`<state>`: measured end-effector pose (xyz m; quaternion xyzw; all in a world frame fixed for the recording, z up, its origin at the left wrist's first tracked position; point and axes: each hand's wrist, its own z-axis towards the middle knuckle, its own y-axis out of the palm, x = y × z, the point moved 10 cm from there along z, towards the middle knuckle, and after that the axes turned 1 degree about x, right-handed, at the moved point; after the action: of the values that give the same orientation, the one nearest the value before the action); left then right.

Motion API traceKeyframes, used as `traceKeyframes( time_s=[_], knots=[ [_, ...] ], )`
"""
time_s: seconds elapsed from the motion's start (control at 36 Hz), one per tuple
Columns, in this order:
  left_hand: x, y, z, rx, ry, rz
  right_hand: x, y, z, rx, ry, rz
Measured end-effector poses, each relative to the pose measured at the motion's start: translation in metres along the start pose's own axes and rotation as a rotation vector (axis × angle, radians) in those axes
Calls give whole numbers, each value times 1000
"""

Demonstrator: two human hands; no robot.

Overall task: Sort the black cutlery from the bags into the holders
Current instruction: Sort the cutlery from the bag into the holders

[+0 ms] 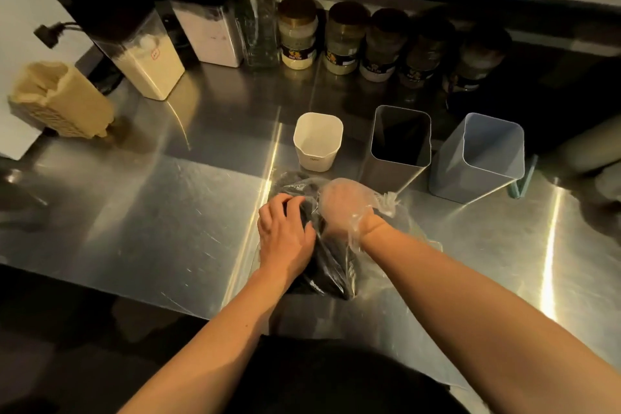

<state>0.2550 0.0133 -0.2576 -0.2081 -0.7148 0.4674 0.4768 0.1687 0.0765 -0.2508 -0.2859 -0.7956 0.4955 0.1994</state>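
- The left hand (285, 232) is bare. Its fingers are bent and they hold the clear bag (322, 245) from the left side.
- The right hand (346, 208) wears a thin see-through glove. It rests on top of the bag with the fingers bent down, but I cannot tell if it grips the bag or only presses on it.
- The bag lies on the shiny metal table (151, 212), right in front of the person. It is full of black cutlery (332, 272), all still inside.
- I think the job is only starting. The bag does not look open yet, and no cutlery has gone anywhere.
- Three holders stand just behind the bag: a white holder (317, 144), a grey holder (400, 141) and a blue holder (480, 158). All three look empty.
- Still to do: open the bag, take the pieces out, and put each kind in its own holder.
- Farther back stand jars (342, 40) with powder in them and a tall box (144, 57) of pale powder.
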Motion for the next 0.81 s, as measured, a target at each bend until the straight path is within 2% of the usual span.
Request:
traceKeyframes(
  time_s=[0.11,0.22,0.39,0.44,0.5,0.67,0.72,0.81],
  knots=[
    [-3,7,-1,-8,13,-10,6,12,1,42,13,62],
    [-1,14,-4,13,85,20,17,23,-11,-20,42,174],
    [-6,34,-11,-52,118,155,23,18,-19,6,-43,-10],
    [-9,40,-11,-89,103,190,29,19,-25,17,-40,10],
    [-12,39,-10,-78,86,212,42,22,-27,10,2,133],
    [-15,45,-1,-116,-1,275,76,46,-36,-116,166,167],
    [-12,43,1,-120,-31,308,79,43,-48,-190,164,162],
    [2,27,2,-26,-65,337,90,44,-56,-239,161,211]
  ],
)
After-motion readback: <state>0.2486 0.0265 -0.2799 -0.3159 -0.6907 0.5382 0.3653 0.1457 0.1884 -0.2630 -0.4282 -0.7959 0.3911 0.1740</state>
